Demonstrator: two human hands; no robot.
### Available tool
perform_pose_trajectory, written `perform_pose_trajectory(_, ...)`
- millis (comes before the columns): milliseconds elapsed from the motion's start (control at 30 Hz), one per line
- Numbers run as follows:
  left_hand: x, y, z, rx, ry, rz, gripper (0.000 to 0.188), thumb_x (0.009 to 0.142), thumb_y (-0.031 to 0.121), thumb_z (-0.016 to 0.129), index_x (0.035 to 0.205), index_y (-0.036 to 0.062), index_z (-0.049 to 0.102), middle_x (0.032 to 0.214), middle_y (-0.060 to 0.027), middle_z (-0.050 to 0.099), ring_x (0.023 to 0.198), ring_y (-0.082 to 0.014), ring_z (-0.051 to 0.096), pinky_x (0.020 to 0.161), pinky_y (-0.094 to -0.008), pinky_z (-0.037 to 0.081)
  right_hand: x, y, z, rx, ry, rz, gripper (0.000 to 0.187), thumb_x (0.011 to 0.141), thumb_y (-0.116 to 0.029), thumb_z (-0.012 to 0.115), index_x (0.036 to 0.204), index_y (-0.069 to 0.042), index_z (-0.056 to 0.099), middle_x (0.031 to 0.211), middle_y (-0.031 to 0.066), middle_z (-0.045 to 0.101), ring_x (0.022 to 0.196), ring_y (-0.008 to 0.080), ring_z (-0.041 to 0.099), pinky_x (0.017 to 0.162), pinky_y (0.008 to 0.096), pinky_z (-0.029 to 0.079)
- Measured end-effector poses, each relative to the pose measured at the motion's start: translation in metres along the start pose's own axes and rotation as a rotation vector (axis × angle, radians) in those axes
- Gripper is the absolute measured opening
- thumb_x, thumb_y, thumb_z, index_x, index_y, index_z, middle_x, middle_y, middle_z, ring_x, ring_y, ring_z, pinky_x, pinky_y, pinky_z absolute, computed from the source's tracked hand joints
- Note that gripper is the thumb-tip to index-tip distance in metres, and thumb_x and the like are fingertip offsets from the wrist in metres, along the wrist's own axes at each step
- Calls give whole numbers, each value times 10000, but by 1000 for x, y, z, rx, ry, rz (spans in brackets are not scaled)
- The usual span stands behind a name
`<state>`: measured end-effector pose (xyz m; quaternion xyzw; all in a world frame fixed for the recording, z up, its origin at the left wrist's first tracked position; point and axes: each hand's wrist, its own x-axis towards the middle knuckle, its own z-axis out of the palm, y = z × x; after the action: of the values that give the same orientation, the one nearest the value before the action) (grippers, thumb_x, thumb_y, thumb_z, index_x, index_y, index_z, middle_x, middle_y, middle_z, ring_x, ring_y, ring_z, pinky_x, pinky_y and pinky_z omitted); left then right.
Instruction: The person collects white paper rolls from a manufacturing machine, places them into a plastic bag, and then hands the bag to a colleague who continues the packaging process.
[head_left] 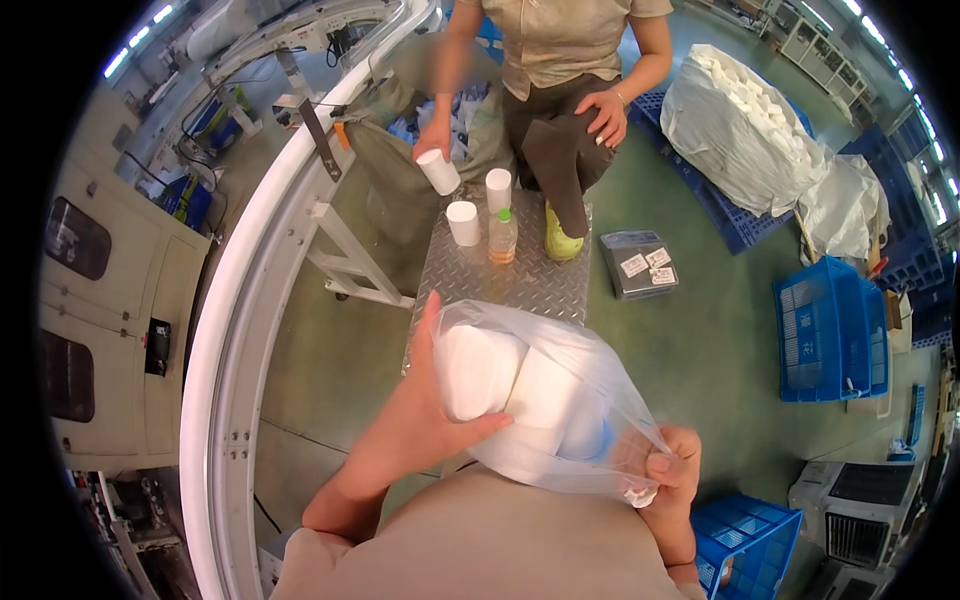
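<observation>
A clear plastic bag (625,410) is stretched between my two hands in front of my body. Inside it sit white, rounded, roll-like cylinders (480,370), and something light blue (590,430) shows through the film. My left hand (440,420) is wrapped round the left end of the cylinders, thumb across their near side and fingers up along the bag. At the right end, my right hand (672,472) pinches the gathered film with curled fingers. More white cylinders (463,224) and a green-capped bottle (503,238) stand on the metal plate beyond.
Opposite me a person's hand (433,140) holds a tilted white cylinder over the diamond-patterned plate (550,290). A white conveyor rail (225,400) curves along the left. Blue crates (825,335) stand at right, near a large bag of white pieces (740,130) on a pallet.
</observation>
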<state>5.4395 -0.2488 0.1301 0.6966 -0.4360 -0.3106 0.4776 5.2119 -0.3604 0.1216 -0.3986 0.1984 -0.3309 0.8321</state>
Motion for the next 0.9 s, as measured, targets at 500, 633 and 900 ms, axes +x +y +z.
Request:
perform_pose_trajectory(500,2,4,9,-70,227,186,1012,630,83,713,1390,11,49,1237,-169,408,1088,-216,475,899,-332,400,0,-5,-22,-66,-160,6,192,761,-61,581,587,2,526,629,100,584,538,155,529,471,270,387)
perform_pose_trajectory(633,1,18,-2,-241,208,151,1046,611,62,717,1393,19,22,1151,-154,481,1026,-201,519,868,-326,422,2,-19,-18,-230,-309,-71,189,776,-52,595,603,2,542,644,83,592,583,139,535,513,265,386)
perform_pose_trajectory(900,-8,7,-8,-199,128,145,1034,584,137,742,1375,-17,94,1300,-147,312,1099,-214,448,918,-341,379,4,-21,-18,-251,-371,19,189,814,-37,578,632,-3,540,682,50,577,618,110,507,558,247,365)
